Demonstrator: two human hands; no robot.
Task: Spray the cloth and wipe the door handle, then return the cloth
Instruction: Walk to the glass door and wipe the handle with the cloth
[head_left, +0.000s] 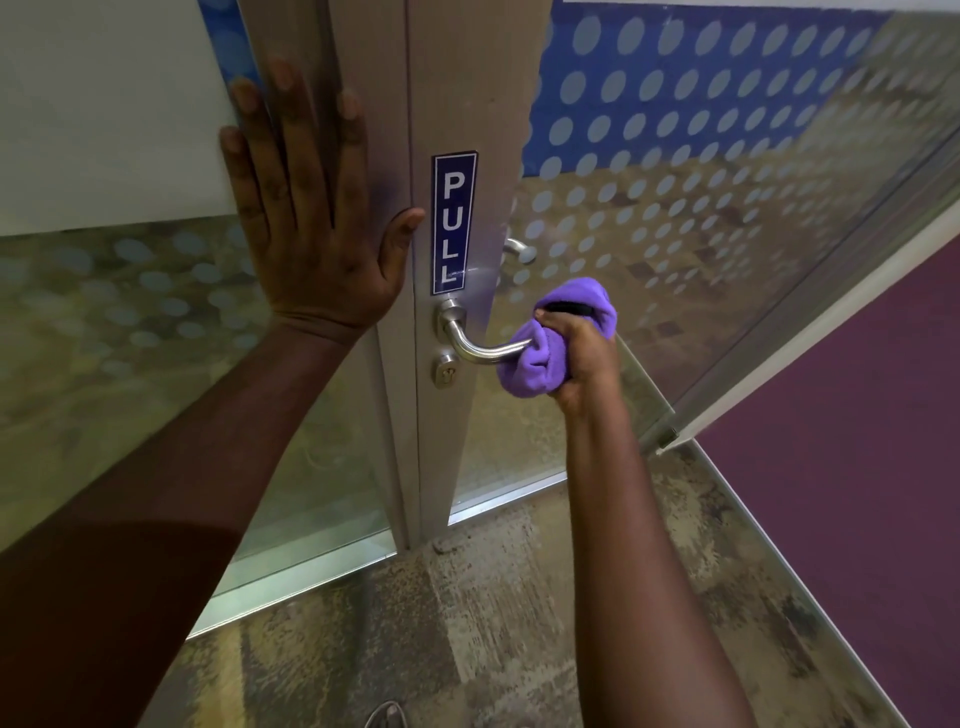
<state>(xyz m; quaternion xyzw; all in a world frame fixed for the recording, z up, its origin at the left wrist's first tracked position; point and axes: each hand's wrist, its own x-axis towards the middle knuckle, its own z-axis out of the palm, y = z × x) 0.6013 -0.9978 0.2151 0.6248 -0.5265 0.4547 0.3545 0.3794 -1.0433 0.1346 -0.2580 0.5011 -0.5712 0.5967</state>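
The glass door (675, 218) fills most of what I see, its pane covered in pale frosted dots, with a grey metal frame (441, 104) running down its edge. Below me lies a mottled carpet (467, 623), and off to the right a purple floor (857, 441) shows beyond a second glass panel.

My left hand (311, 223) is spread flat and open against the frame, fingers pointing up, thumb reaching toward the blue PULL sign (453, 223) stuck upright on the metal. It grips nothing; the palm simply presses on the surface.

My right hand (582, 353) is clenched around the purple cloth (545, 358), which is bunched into a ball. The cloth is wrapped over the free end of the door handle (467, 338), so that end is hidden inside the fabric while the curved steel neck shows bare to its left. A dark strip shows at the top of the bundle; I cannot tell what it is.

Just under the handle's base sits the keyhole (447, 370). Through the glass, the handle on the far side (519, 250) is faintly visible.
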